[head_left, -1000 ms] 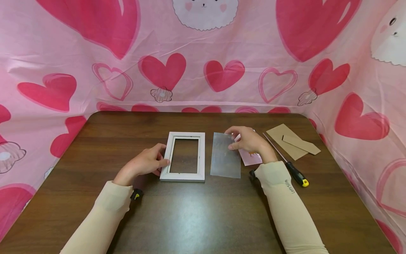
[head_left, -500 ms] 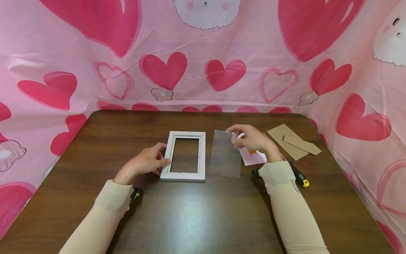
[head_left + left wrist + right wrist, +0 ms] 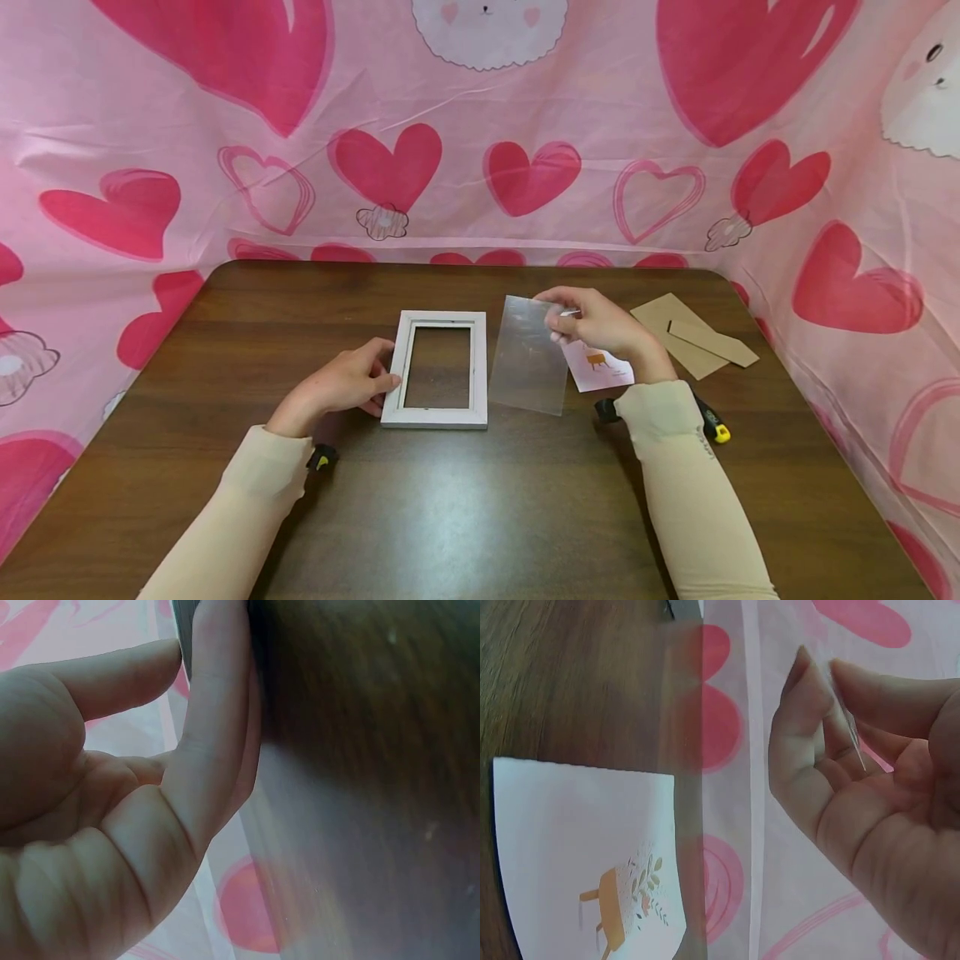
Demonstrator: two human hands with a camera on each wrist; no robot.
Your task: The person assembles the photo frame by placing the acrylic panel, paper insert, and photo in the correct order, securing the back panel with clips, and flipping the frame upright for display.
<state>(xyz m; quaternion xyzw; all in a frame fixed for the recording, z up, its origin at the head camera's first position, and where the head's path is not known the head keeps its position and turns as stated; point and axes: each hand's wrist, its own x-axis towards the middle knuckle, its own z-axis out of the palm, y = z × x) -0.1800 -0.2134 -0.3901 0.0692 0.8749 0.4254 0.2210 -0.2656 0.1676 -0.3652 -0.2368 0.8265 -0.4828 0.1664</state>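
A white picture frame (image 3: 477,367) with an open middle lies on the wooden table. My left hand (image 3: 341,379) holds its left side, thumb on top and fingers along the outer edge; the left wrist view shows only a sliver of the frame (image 3: 184,637) between thumb and fingers. Just right of the frame, my right hand (image 3: 600,321) pinches a clear plastic sheet (image 3: 527,358) by its upper right corner, the sheet tilted with its top raised. In the right wrist view the sheet (image 3: 845,712) appears edge-on between the thumb and fingers of my right hand (image 3: 855,780).
A printed card (image 3: 596,367) with an orange chair-like drawing lies under the right hand. Further right are a brown backing board (image 3: 660,312) with a cardboard strip (image 3: 712,342) on it, and a black-and-yellow screwdriver (image 3: 714,423), partly behind the right sleeve. Pink heart-patterned cloth (image 3: 532,179) hangs behind the table.
My right hand has lifted the plastic sheet's top edge off the table and moved slightly up and right, uncovering more of the printed card. The left hand and frame stay nearly still.
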